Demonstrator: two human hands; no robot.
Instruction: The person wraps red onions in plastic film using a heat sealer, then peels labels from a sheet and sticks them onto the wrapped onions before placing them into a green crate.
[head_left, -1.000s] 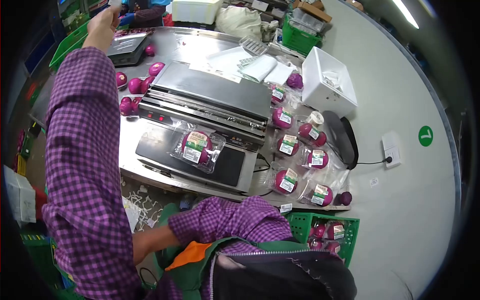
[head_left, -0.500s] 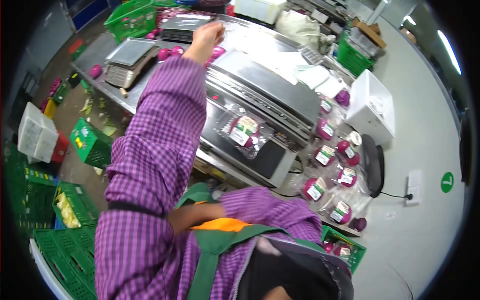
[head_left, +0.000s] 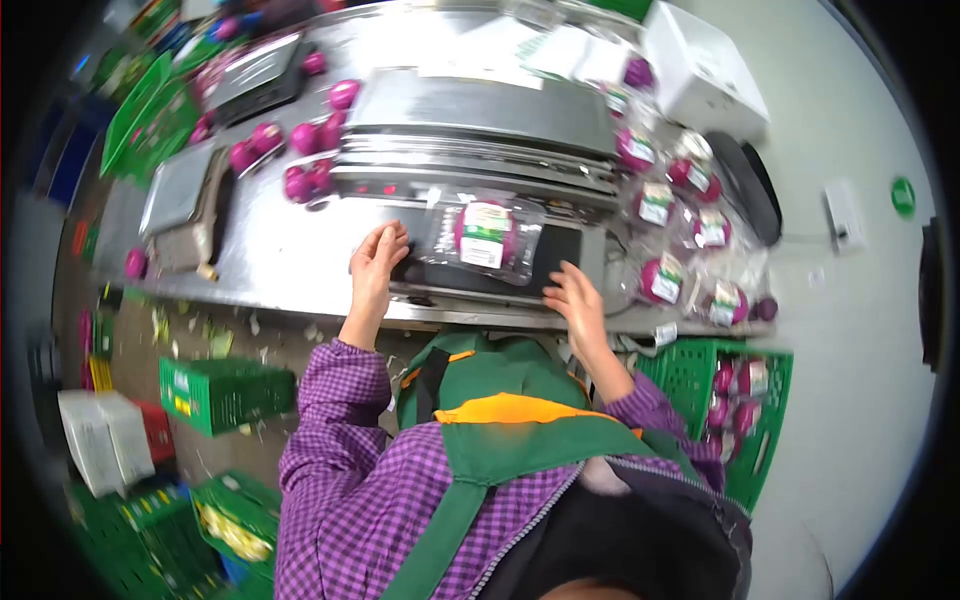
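A round magenta vegetable in clear film (head_left: pixel 486 236), with a white and green label on top, lies on the dark pad of a wrapping machine (head_left: pixel 470 150). My left hand (head_left: pixel 374 268) is just left of the pack, apart from it, fingers loosely bent and holding nothing. On the pack's right, my right hand (head_left: pixel 578 305) hovers by the machine's front corner, its fingers spread and empty. Both palms are turned inward.
Several wrapped vegetables (head_left: pixel 655 205) lie to the right, below a white box (head_left: pixel 705 70). Loose magenta vegetables (head_left: pixel 305 140) and a scale (head_left: pixel 185 200) are left on the metal table. A green crate (head_left: pixel 770 420) with wrapped ones stands at lower right.
My left hand has come back from the far side of the table to the pack. My right hand has moved from my left sleeve to the pack's right. The view has turned.
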